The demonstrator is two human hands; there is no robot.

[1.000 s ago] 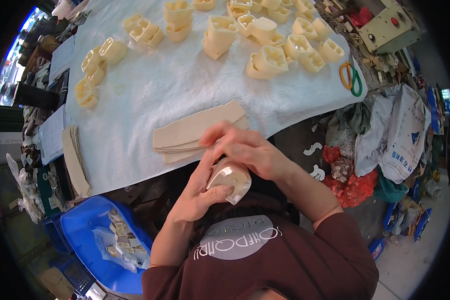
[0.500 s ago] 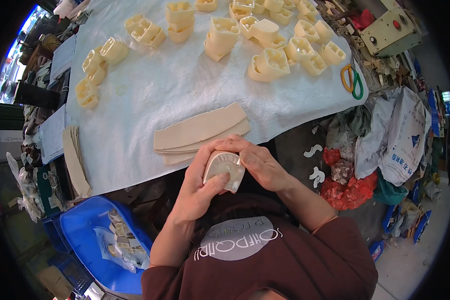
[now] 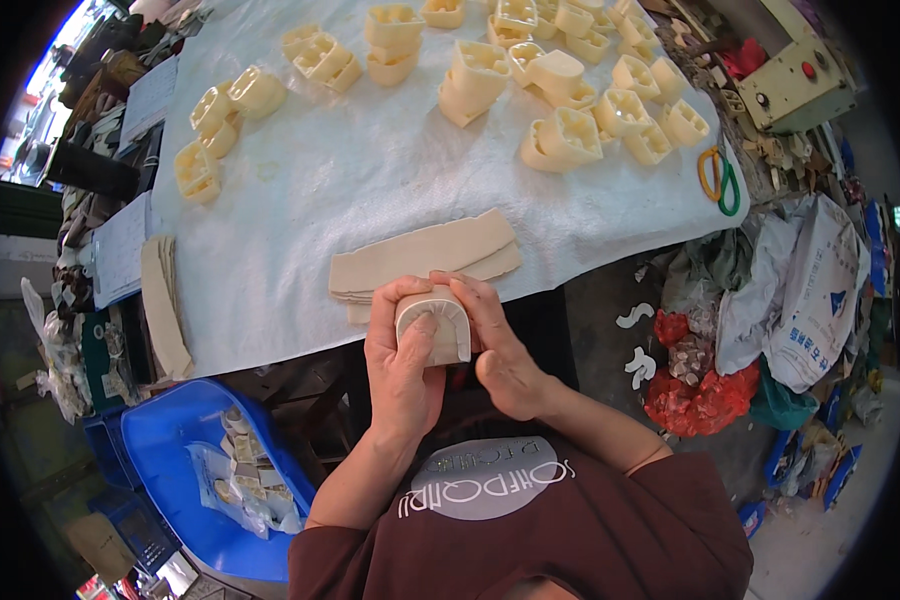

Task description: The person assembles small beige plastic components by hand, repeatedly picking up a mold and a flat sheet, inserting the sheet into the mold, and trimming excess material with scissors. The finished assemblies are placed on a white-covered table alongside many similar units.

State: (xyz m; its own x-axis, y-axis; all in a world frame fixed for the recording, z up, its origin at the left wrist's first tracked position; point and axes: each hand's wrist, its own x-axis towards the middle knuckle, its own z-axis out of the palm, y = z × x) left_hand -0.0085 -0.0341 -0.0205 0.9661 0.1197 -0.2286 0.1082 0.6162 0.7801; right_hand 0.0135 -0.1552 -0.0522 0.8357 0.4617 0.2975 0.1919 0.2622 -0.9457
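A D-shaped shoe heel (image 3: 452, 338) with beige covering pleated over its rim is held in front of my chest. My left hand (image 3: 398, 365) is closed round its left side, the thumb pressing on the pleated face. On the other side my right hand (image 3: 500, 345) has its fingers curled against the heel's far right edge; part of those fingers is hidden. Just beyond my hands lies a stack of beige leather strips (image 3: 425, 255). Several bare cream plastic heels (image 3: 475, 75) stand farther back on the white-covered table (image 3: 300, 220).
Another strip stack (image 3: 165, 305) lies along the table's left edge. Scissors (image 3: 720, 180) with orange and green handles rest at the right edge. A blue tub (image 3: 150, 440) with scraps stands lower left. Sacks (image 3: 805, 290) and a red bag (image 3: 705, 400) are on the right.
The heel has turned in my hands, and its pleated rim now shows more. My left thumb has shifted up onto its face. My right palm has swung lower and more upright. The whole view has shifted slightly.
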